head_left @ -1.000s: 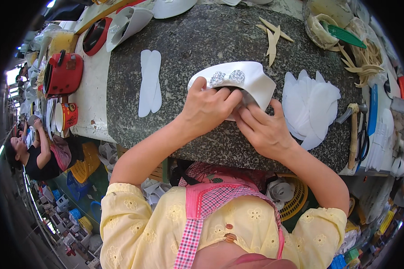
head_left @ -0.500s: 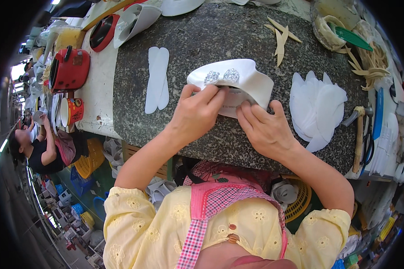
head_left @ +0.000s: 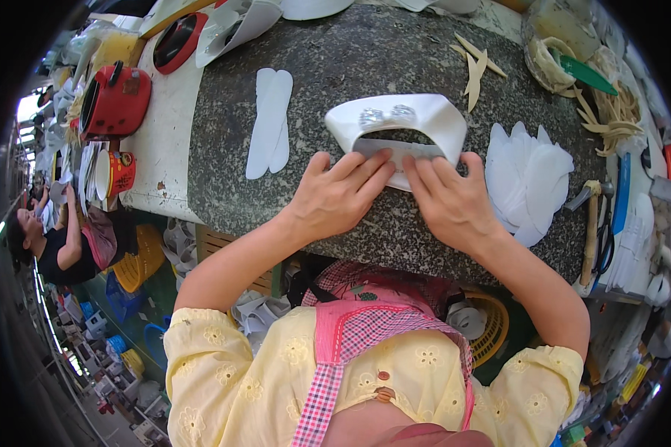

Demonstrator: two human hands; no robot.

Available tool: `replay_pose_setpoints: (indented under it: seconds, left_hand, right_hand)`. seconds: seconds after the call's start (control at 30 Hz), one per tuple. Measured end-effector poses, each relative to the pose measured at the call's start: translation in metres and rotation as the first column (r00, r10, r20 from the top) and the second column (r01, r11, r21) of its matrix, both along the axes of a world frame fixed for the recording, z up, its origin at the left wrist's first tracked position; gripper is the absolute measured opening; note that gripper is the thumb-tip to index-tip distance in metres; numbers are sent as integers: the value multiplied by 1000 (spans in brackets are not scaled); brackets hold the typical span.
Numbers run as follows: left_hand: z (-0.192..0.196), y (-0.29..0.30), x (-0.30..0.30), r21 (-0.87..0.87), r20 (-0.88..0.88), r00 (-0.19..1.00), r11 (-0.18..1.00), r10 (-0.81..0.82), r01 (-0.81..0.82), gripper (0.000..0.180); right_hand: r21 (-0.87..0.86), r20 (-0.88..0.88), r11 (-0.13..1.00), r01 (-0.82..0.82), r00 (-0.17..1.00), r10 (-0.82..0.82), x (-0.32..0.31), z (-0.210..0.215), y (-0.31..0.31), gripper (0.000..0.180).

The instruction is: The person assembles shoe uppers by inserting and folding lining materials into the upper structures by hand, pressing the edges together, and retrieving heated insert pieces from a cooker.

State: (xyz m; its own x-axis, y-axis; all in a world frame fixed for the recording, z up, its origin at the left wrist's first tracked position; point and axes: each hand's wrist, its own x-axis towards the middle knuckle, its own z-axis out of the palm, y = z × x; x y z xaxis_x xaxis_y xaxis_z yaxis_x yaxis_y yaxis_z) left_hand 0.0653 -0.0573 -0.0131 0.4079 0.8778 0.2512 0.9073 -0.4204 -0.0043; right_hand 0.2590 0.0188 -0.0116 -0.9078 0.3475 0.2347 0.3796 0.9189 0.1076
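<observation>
A white shoe upper [head_left: 441,118] with two sparkling clear ornaments stands in front of me on the speckled stone slab [head_left: 313,67], its opening facing me. My left hand [head_left: 343,190] is closed on its near edge, left of the middle, fingertips inside the opening. On the same edge, close beside it, my right hand [head_left: 451,195] is also closed, with the thumb hidden. Left of the upper lie two overlapping white insole-shaped pieces [head_left: 271,123]. A fanned stack of thin white pieces [head_left: 529,179] lies next to my right hand.
Pale pointed strips [head_left: 476,74] lie at the back right, near a tub with a green-handled brush [head_left: 585,73]. A hammer [head_left: 592,216] and scissors [head_left: 608,238] are at the right edge. A red pot-like container [head_left: 119,104] stands left; a co-worker [head_left: 71,238] is beyond.
The upper has tipped so its opening now shows more toward me, and its ornaments sit higher and flatter. Both hands have shifted slightly right, with fingers laid along the near edge.
</observation>
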Motion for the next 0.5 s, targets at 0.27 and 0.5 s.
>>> replay_pose_setpoints:
  seconds: [0.27,0.5]
  left_hand:
    - [3,15,30,213,-178,964,949,-196,232,31]
    - [-8,14,26,215,32,996,974,-84,75,12]
  right_hand:
    - [-56,-63,997,-58,997,54,36,-3,-4,39]
    - [-65,6,998,-1,1000,1,35,-3,-7,47]
